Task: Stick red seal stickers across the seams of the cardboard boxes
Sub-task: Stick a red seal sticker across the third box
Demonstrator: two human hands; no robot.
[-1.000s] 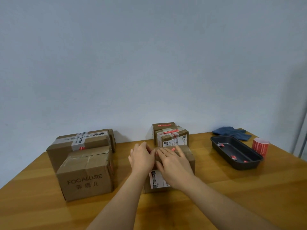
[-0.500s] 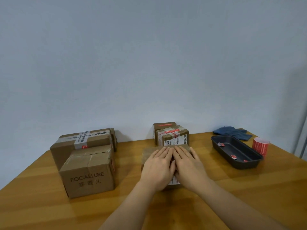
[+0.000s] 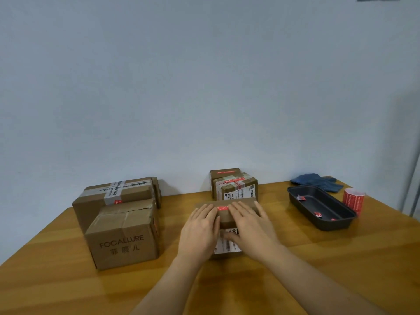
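Head view: red seal sticker [image 3: 223, 208] between flat hands [image 3: 227, 226].

The table [image 3: 318, 264] is showing glossy varnished wood. The boxes [image 3: 123, 235] are looking like matt brown cardboard, some striped with shiny clear tape. The tray [image 3: 327, 220] is appearing dark, smooth and matt. The cloth [image 3: 316, 180] is lying as soft blue fabric.
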